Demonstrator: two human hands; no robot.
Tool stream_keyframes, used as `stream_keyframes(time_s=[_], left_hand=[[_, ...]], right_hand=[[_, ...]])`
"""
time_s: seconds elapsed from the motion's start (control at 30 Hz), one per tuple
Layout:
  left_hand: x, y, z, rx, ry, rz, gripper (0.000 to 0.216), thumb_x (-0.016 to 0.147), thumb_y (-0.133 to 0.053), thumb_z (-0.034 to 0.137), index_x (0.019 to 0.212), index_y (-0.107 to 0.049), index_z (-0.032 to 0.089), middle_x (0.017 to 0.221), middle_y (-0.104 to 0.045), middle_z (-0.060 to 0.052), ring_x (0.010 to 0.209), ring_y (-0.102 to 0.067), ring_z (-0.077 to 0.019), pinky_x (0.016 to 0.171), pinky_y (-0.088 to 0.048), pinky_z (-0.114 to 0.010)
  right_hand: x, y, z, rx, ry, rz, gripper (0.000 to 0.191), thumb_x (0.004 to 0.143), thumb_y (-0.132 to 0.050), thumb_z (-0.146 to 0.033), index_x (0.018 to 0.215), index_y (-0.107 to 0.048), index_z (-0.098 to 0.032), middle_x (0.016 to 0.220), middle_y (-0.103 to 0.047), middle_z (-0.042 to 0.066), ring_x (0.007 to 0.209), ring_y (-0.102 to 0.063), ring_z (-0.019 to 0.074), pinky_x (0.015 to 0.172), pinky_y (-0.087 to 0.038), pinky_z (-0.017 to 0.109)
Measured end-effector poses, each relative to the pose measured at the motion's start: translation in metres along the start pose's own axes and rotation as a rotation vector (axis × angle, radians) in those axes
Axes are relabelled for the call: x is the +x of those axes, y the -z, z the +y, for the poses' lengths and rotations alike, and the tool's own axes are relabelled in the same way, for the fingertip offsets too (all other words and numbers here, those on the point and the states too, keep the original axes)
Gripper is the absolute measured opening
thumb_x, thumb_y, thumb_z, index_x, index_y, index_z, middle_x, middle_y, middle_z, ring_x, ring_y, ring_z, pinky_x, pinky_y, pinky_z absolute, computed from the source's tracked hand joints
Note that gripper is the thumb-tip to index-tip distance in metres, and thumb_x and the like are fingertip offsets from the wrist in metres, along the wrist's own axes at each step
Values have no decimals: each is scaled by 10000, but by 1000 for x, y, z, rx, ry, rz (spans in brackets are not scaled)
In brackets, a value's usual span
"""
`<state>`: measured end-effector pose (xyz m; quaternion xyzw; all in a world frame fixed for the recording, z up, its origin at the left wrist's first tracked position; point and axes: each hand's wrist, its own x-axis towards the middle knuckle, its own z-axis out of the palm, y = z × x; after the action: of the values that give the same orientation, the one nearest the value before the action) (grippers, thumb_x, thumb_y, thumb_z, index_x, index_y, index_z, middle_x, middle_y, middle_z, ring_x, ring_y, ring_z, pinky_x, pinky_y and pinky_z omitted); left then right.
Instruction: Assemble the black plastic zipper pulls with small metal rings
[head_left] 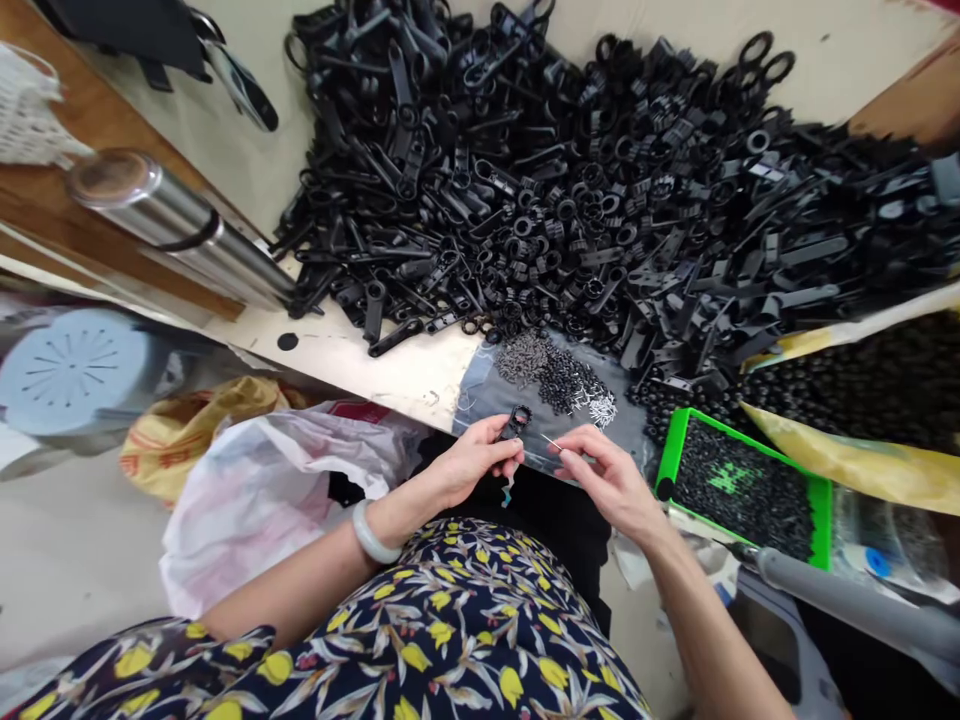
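Observation:
My left hand [480, 455] pinches a black plastic part with a toothed ring [517, 418] at its upper end. To the right, my right hand [604, 475] holds a thin metal pin [552, 442] between thumb and fingertips, its free end toward the ring part but apart from it. Just beyond the hands, a grey-blue cloth [480, 385] carries a heap of small brownish-grey pieces [523, 357], a heap of small black pieces [559, 380] and a small pile of silvery-white pins [602, 409].
A large pile of black plastic parts [525, 180] covers the table's back. At right stands a green tray [821, 520] of small black pieces, beside a yellow-edged bag [862, 455]. A steel flask [180, 220] is at left. Below are a white plastic bag [247, 520] and a blue stool [75, 370].

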<state>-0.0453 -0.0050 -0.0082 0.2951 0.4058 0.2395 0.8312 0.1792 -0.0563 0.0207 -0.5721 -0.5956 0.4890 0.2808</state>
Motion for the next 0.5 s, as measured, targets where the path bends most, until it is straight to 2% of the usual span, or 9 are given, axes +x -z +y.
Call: stream_keyframes(time_s=[0.17, 0.3, 0.5], left_hand=[[4, 4, 0, 33, -7, -33, 365, 814, -752, 324, 1121, -661, 148, 753, -661, -3, 491, -440, -48, 480, -214, -215], [5, 4, 2, 44, -9, -44, 307, 823, -729, 308, 1066, -649, 139, 708, -614, 16, 491, -397, -42, 487, -218, -209], [8, 5, 0, 38, 9, -40, 298, 823, -717, 309, 1057, -628, 147, 687, -585, 34, 504, -413, -47, 487, -238, -192]], right_hand=[[26, 7, -1, -310, 124, -127, 347, 1097, -447, -391, 1340, -671, -282, 1085, -714, 58, 916, -664, 184, 866, -536, 329], [35, 8, 5, -367, 150, -126, 343, 1099, -466, -401, 1260, -743, -280, 938, -699, 32, 830, -640, 169, 774, -487, 288], [36, 4, 14, -420, 188, -119, 311, 1088, -512, -389, 1235, -763, -277, 864, -676, 18, 746, -616, 147, 691, -432, 268]])
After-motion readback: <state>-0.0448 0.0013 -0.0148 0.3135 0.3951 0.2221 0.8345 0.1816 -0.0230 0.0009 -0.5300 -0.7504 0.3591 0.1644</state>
